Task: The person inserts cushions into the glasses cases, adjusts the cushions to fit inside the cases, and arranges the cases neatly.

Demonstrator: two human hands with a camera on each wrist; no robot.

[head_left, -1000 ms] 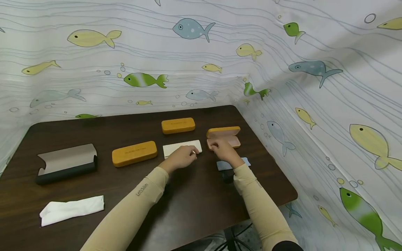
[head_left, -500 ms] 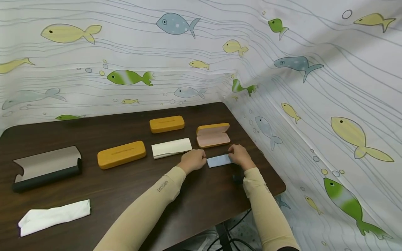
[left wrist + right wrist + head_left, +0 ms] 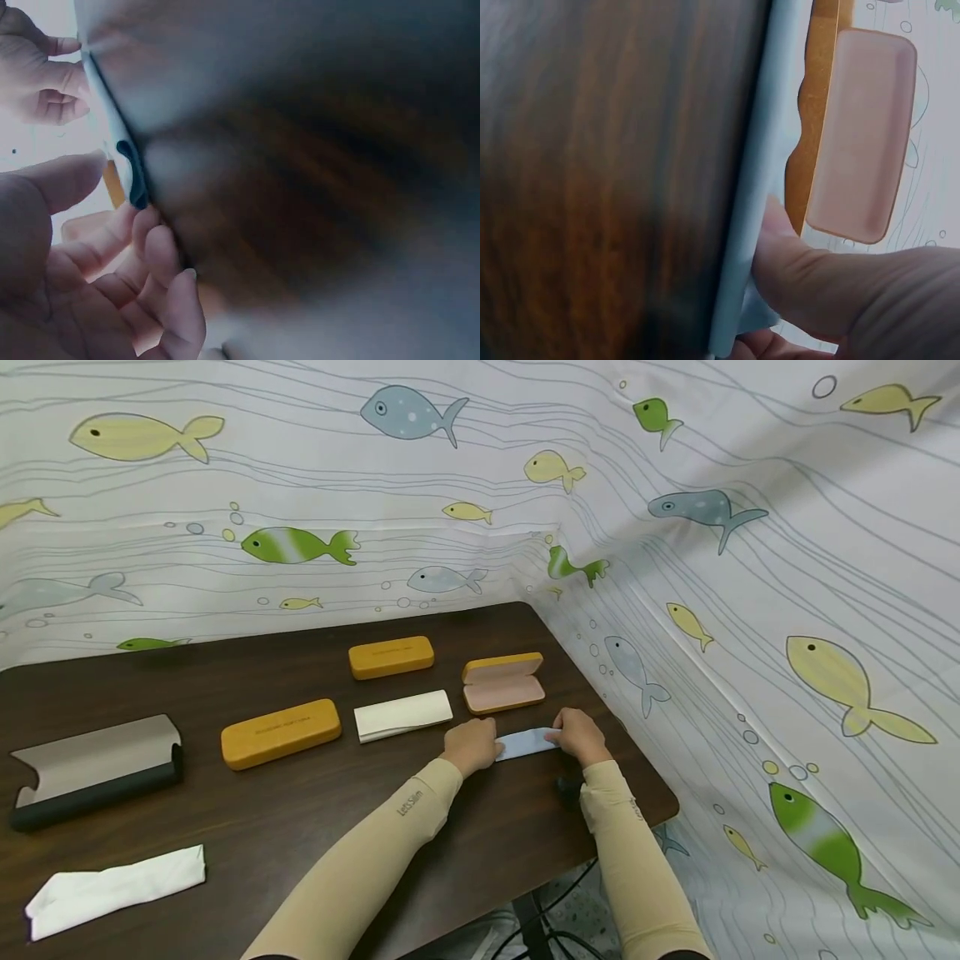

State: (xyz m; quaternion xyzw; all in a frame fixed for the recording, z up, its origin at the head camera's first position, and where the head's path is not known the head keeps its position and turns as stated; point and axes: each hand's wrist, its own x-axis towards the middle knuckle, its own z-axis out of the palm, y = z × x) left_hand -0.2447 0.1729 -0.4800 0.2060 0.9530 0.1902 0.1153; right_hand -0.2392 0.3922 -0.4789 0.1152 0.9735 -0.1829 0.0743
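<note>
A light blue folded cloth (image 3: 525,742) lies near the right side of the table, just in front of an open yellow glasses case (image 3: 502,683) with a pink lining. My right hand (image 3: 581,735) pinches the cloth's right end; in the right wrist view the thumb (image 3: 784,255) presses on its surface and the other fingers are mostly hidden under it. My left hand (image 3: 471,746) is at the left end. In the left wrist view its thumb and fingertips are apart, with the rolled end of the cloth (image 3: 135,176) at the fingertips.
Two closed yellow cases (image 3: 281,733) and a cream folded cloth (image 3: 403,716) lie left of the hands. Farther left are an open dark green case (image 3: 97,768) and a white cloth (image 3: 116,891). A dark object (image 3: 567,790) sits by the right wrist. Fish-patterned curtain (image 3: 645,602) surrounds the table.
The right hand has come away from the open case to the blue cloth. The left hand has moved right, from beside the cream cloth to the blue cloth's left end.
</note>
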